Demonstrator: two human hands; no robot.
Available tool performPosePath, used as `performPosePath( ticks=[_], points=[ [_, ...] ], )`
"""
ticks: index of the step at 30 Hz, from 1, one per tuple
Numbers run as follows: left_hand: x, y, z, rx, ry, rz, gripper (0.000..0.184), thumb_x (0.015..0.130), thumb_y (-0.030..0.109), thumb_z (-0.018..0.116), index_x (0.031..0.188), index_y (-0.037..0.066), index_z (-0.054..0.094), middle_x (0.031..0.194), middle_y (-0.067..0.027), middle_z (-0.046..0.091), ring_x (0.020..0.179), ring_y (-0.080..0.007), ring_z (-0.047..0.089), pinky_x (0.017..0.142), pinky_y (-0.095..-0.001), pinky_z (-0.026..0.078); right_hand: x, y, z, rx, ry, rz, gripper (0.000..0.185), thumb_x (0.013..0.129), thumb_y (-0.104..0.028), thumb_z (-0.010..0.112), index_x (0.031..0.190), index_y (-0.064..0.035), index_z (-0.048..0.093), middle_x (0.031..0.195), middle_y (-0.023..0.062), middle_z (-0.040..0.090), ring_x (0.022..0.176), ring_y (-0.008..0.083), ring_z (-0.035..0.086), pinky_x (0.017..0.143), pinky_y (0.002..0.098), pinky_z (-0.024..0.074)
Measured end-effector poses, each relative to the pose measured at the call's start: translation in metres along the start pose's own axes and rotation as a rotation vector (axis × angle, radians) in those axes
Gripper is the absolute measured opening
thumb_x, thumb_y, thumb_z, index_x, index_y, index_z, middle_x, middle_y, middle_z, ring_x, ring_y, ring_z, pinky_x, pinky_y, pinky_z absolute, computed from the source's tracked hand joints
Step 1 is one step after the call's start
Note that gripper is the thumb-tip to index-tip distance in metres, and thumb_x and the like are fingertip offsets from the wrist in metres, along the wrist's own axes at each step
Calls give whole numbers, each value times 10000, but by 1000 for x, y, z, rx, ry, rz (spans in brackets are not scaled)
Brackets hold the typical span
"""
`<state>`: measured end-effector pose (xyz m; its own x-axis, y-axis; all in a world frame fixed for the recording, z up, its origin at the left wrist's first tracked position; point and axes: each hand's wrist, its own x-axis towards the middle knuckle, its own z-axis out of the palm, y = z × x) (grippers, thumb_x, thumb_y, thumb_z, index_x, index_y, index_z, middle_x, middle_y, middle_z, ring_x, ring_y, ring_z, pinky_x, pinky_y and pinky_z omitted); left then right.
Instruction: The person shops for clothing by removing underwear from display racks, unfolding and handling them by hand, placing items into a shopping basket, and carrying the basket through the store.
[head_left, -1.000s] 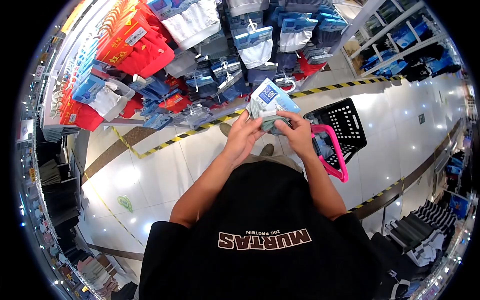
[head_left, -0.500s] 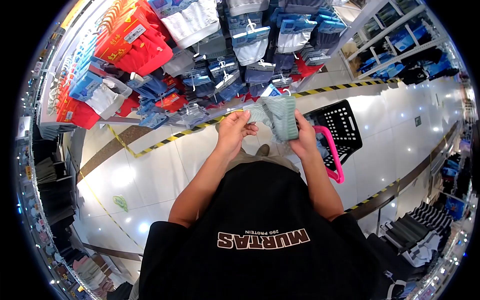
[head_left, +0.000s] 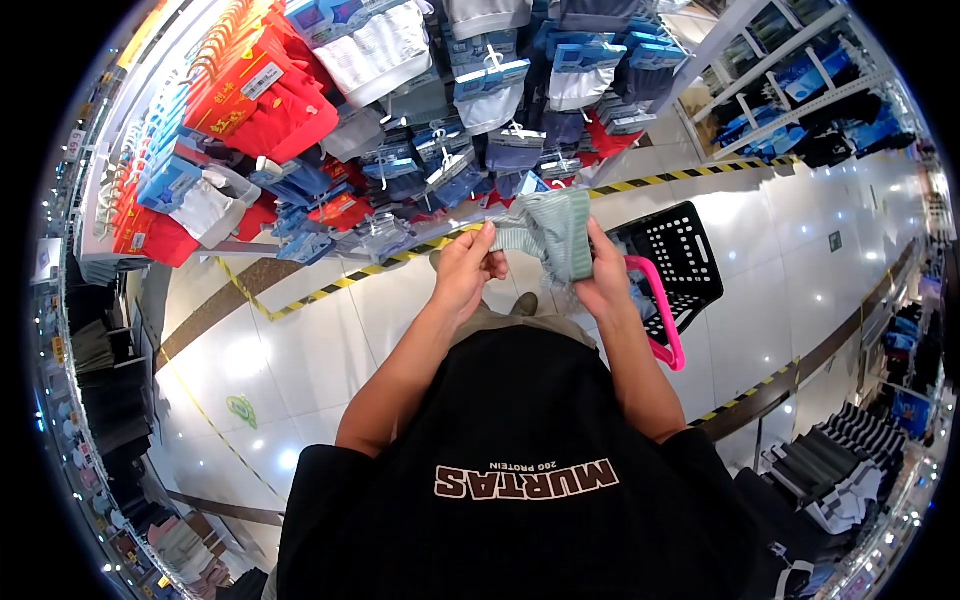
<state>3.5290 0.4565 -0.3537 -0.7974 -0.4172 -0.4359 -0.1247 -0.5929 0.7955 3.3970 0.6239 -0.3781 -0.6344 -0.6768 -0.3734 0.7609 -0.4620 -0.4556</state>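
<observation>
Pale green striped socks [head_left: 545, 235] are stretched between my two hands at the centre. My left hand [head_left: 466, 268] pinches the narrower end at the left between thumb and fingers. At the right, my right hand [head_left: 606, 275] grips the wider, darker green cuff edge. Part of a blue and white card [head_left: 532, 184] shows above the socks; the rest of it is hidden behind them. Just right of my right hand is a black basket [head_left: 697, 245] with a pink handle [head_left: 664, 305].
Hanging packs of white and grey socks [head_left: 490, 92] and red packs [head_left: 265, 95] fill the rack ahead. Yellow and black tape [head_left: 345, 281] runs along the floor below it. Folded clothes [head_left: 835, 460] lie at the lower right.
The card faced up in front of the socks a second ago; now the socks face me and cover most of it. My hands have moved apart, spreading the fabric.
</observation>
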Motion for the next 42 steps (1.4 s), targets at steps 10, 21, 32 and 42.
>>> performPosePath(
  ticks=[10,21,32,42],
  points=[
    [-2,-4,2,94,62,-6,459,1029,453,521,1283,74,568,1187,-49,639,1111,-198,609,894,-387,497,-4,6,-3,-685,79,-310,251,999,-185,628,1100,35,694,1030,58,689,895,103,610,830,253,478],
    [18,-7,-22,278,6,257,718,950,353,681,1501,16,366,1492,-160,437,1381,-252,403,1142,-385,307,-15,4,20,-1233,-223,-499,155,874,-91,724,1015,-35,757,1050,124,666,969,212,635,839,305,491],
    [22,51,-41,411,-96,323,287,923,99,715,1152,13,565,994,-28,669,895,-91,618,817,-260,510,-8,4,27,-1383,-371,-623,259,851,-22,667,1104,-48,718,1278,126,581,1164,228,585,952,330,475],
    [106,119,-120,188,140,470,320,983,152,642,1248,2,546,1107,-93,683,981,-148,656,889,-301,516,-15,-1,-33,-1261,-163,-426,259,903,-63,674,1157,-16,661,1279,112,581,1139,207,595,921,321,511]
  ],
)
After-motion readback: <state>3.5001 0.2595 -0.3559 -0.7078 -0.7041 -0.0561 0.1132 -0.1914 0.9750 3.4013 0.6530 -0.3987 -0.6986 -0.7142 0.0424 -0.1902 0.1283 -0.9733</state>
